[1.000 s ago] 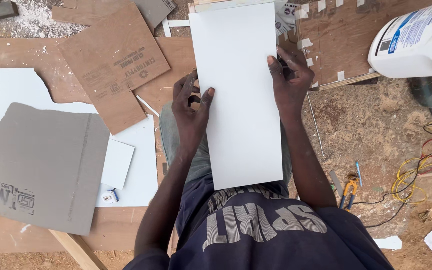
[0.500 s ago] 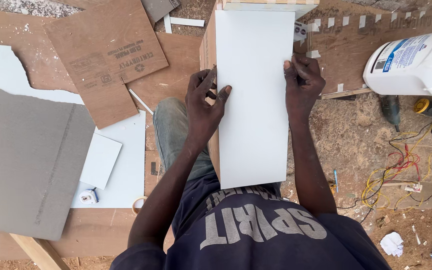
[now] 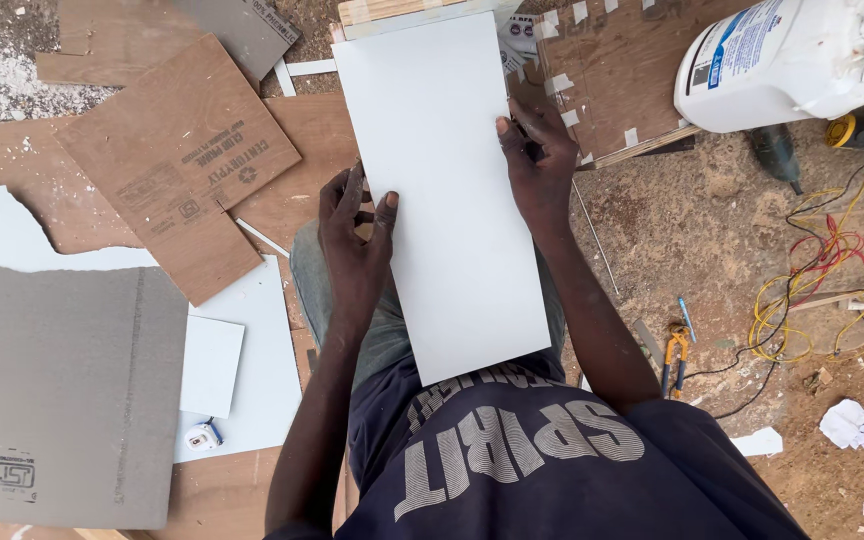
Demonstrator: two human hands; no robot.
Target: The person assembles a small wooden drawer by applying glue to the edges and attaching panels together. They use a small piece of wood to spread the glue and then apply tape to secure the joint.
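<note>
Two hands on white panel (image 3: pixel 442 190), left hand (image 3: pixel 354 248), right hand (image 3: pixel 535 165)

The ground is bare brown dirt (image 3: pixel 712 240), littered with small white scraps and a crumpled white paper (image 3: pixel 845 423). On the left lie flat brown plywood sheets (image 3: pixel 177 165), a large grey board (image 3: pixel 57 390) and a white laminate sheet (image 3: pixel 262 370) bearing a small tape measure (image 3: pixel 202 436). At upper right a white plastic bucket (image 3: pixel 782 60) rests on a brown plywood panel (image 3: pixel 622 75) dotted with white tape squares. Tangled yellow and red wires (image 3: pixel 812 280) spread over the dirt, near yellow-handled pliers (image 3: pixel 674 352). Even daylight falls throughout.
</note>
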